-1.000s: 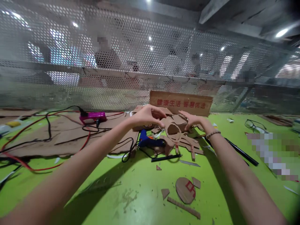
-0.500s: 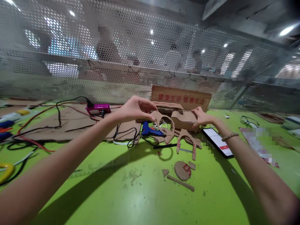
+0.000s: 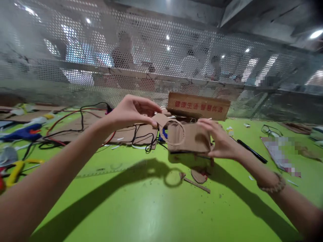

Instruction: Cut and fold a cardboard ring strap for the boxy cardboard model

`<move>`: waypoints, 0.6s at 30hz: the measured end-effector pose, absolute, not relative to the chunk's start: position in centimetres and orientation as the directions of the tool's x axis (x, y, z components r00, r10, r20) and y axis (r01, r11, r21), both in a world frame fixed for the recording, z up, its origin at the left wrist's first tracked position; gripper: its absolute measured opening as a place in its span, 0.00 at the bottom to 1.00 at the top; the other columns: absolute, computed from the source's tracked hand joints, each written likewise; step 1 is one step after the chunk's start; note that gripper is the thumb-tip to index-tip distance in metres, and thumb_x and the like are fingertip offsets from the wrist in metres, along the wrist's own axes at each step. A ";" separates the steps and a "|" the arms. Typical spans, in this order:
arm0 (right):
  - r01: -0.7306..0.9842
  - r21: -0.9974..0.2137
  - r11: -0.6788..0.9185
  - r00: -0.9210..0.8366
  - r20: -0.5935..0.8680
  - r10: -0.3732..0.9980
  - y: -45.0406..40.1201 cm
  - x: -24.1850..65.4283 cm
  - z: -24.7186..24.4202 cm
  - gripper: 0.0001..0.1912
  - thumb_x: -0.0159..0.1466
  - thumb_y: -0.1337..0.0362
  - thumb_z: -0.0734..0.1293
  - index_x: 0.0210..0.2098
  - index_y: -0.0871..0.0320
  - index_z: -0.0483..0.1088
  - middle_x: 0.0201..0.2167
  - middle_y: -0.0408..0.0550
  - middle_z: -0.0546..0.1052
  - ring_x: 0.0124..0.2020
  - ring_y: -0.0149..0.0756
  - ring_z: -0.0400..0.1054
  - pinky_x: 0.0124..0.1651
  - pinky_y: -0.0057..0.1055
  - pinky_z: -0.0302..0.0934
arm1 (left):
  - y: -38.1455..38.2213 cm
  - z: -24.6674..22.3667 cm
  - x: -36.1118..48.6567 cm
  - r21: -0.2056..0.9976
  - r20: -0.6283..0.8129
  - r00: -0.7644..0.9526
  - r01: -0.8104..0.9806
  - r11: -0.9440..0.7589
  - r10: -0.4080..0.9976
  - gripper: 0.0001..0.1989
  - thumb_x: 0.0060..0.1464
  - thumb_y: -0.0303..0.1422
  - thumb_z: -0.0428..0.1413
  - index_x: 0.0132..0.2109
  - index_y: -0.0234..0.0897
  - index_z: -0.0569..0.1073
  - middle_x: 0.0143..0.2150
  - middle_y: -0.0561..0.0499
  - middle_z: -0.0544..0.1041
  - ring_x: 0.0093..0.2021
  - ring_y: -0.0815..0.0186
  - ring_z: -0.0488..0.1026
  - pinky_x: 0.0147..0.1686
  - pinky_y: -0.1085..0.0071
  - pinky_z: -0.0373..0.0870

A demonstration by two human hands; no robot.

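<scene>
A flat cardboard ring [image 3: 183, 136] with a tab is pinched by its tab between the thumb and fingers of my left hand [image 3: 136, 112]. Just right of centre, a folded cardboard box [image 3: 193, 136] is gripped at its right end by my right hand [image 3: 218, 139]. The ring overlaps the box's left part in the view; whether they touch I cannot tell. Below the box, a cut cardboard disc [image 3: 199, 176], partly hidden, lies beside a thin cardboard strip [image 3: 197, 185] on the green table [image 3: 141, 208].
Behind the box stands a cardboard panel with red print [image 3: 199, 106]. A blue glue gun [image 3: 163, 134] is partly hidden behind the ring. Cables and cardboard sheets spread over the left; yellow-handled scissors [image 3: 16, 173] lie at the left edge. A black pen [image 3: 252, 151] and glasses [image 3: 272, 130] are at right.
My right hand has brought the box nearer, over the cut pieces. My left hand has shifted slightly left with the ring. The phone is no longer visible.
</scene>
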State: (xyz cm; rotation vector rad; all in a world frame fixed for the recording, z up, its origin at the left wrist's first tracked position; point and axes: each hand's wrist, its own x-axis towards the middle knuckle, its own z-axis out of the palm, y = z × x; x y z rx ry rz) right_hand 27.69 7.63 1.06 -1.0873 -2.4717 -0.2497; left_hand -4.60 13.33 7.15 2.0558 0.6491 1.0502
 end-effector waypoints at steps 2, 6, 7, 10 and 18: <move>0.604 0.062 0.794 -0.722 0.464 0.513 7.1 26.1 -0.8 0.49 0.53 0.68 0.69 0.66 0.45 0.40 0.66 0.49 0.52 0.67 0.47 0.43 0.65 0.51 0.45 | 12.7 7.2 -4.9 0.762 0.463 0.613 0.093 -0.641 0.640 0.17 0.32 0.24 0.68 0.35 0.39 0.81 0.30 0.52 0.81 0.28 0.70 0.72 0.29 0.77 0.71; 0.447 0.142 0.883 -0.811 0.481 0.333 8.1 25.3 -3.4 0.47 0.55 0.80 0.63 0.66 0.42 0.42 0.65 0.46 0.57 0.69 0.41 0.37 0.66 0.52 0.40 | 11.7 6.6 -4.5 0.649 0.347 0.802 0.170 -0.741 0.487 0.17 0.37 0.31 0.68 0.39 0.33 0.81 0.28 0.48 0.79 0.27 0.68 0.70 0.28 0.74 0.69; 0.426 0.148 0.892 -0.821 0.477 0.313 8.4 25.3 -3.7 0.44 0.56 0.80 0.62 0.65 0.43 0.45 0.64 0.46 0.59 0.68 0.39 0.39 0.66 0.51 0.42 | 11.5 6.5 -4.2 0.624 0.319 0.827 0.186 -0.759 0.464 0.18 0.38 0.33 0.68 0.39 0.32 0.81 0.29 0.47 0.79 0.27 0.68 0.70 0.28 0.73 0.69; 0.386 0.136 0.913 -0.834 0.475 0.281 8.1 25.3 -4.0 0.33 0.59 0.77 0.62 0.61 0.47 0.56 0.60 0.47 0.66 0.65 0.37 0.51 0.65 0.47 0.48 | 11.1 6.1 -3.4 0.578 0.289 0.859 0.197 -0.792 0.424 0.18 0.41 0.36 0.67 0.40 0.29 0.80 0.30 0.46 0.80 0.27 0.68 0.71 0.29 0.73 0.69; 0.567 -0.166 0.807 -0.458 0.750 0.477 4.2 22.1 -2.5 0.10 0.63 0.73 0.62 0.41 0.55 0.69 0.36 0.50 0.78 0.40 0.38 0.73 0.43 0.40 0.70 | 11.7 5.0 -0.1 0.568 0.160 0.950 0.133 -0.812 0.267 0.16 0.39 0.27 0.67 0.40 0.33 0.81 0.29 0.49 0.80 0.26 0.69 0.70 0.27 0.76 0.66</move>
